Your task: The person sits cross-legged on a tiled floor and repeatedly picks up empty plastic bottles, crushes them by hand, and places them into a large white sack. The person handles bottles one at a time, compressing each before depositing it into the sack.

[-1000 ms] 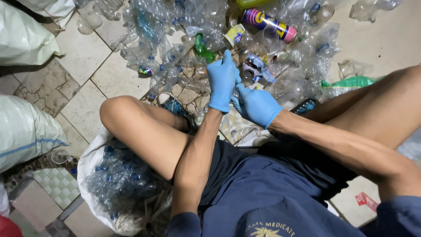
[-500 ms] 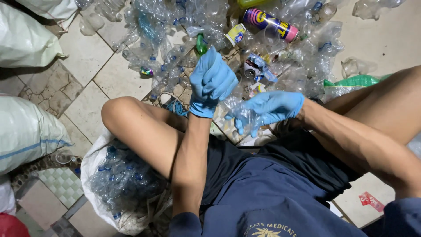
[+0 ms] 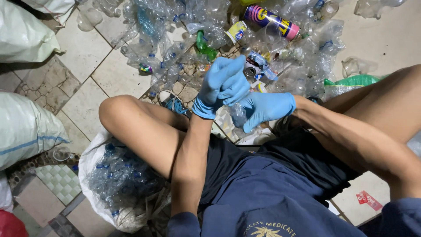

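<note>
I sat on the tiled floor (image 3: 83, 57) with my knees spread and both hands in blue gloves held out in front of me. My right hand (image 3: 263, 109) was curled around a crumpled clear plastic bottle (image 3: 239, 115), fingers wrapped about its body and pressed into it. My left hand (image 3: 221, 85) sat just above and to the left of it, fingers bent down toward the top of that bottle and touching my right hand; whether those fingertips were pinching the bottle's neck or cap I could not tell, because the gloves hid it. The bottle itself hung between my knees, near my body, above the floor.

Farther out lay a heap of clear plastic bottles (image 3: 175, 39), most of them squashed. On its far side was a colourful spray can (image 3: 272, 21) lying on its side, and closer in a green bottle (image 3: 204, 46). To the right of the heap lay a green bag (image 3: 355, 81). Near my left knee stood an open white sack (image 3: 118, 180) filled with clear bottles. At the left edge two full white sacks (image 3: 26, 127) rested on the floor.
</note>
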